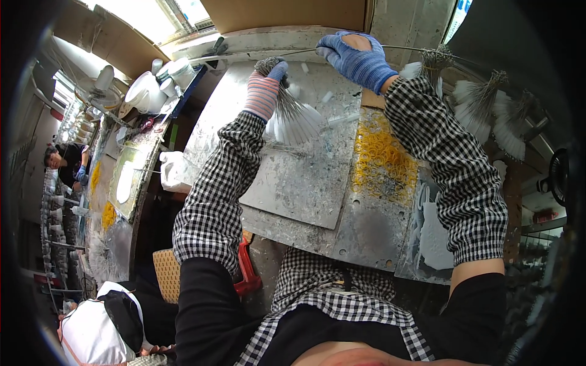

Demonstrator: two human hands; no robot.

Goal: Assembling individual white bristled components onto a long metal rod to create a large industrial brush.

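My left hand (264,94), in a pink-and-grey striped glove with blue fingers, is closed round the gathered top of a bundle of thin metal wires (294,111). The wires fan out to the right, with translucent white pieces at their lower ends. At the table's far side, my right hand (361,61), in a blue knitted glove with a bare patch on the back, is closed on a thin metal rod (406,47). Similar wire bundles (434,60) hang from the rod to the right of that hand. The right fingertips are partly hidden.
A stained grey board (293,189) lies on the metal worktable. Many yellow rings (381,158) lie right of it, near a tray of white material (434,235). More fanned bundles (476,107) hang far right. A white jug (177,172) stands left; another person (70,165) is beyond.
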